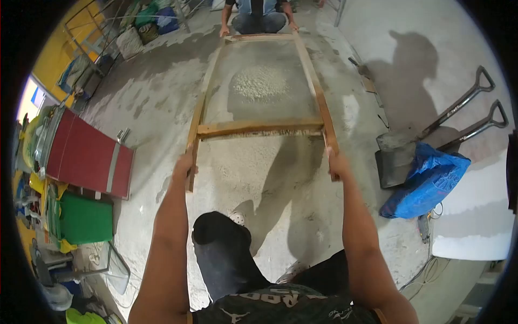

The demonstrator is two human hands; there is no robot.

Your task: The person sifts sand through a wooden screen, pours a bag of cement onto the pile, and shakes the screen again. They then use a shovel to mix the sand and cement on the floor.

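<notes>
My left hand (184, 163) is wrapped round the near left handle of a wooden-framed sieve (259, 128). Around the near right handle, my right hand (337, 163) is closed too, slightly blurred. The sieve's mesh carries a patch of pale coarse grit (261, 83) toward its far half. Beneath the frame and in front of my knees lies a spread of fine pale sand (237, 162). At the far end a co-worker crouches, with a hand (224, 31) on the left corner and another hand (293, 26) on the right corner.
Two shovels (456, 110) lean on the right beside a blue plastic sack (431, 181). A red container (89, 154) and a green bin (86, 216) stand at left. Sacks (145, 19) and metal scaffolding lie at the back left. Cables (431, 270) trail at lower right.
</notes>
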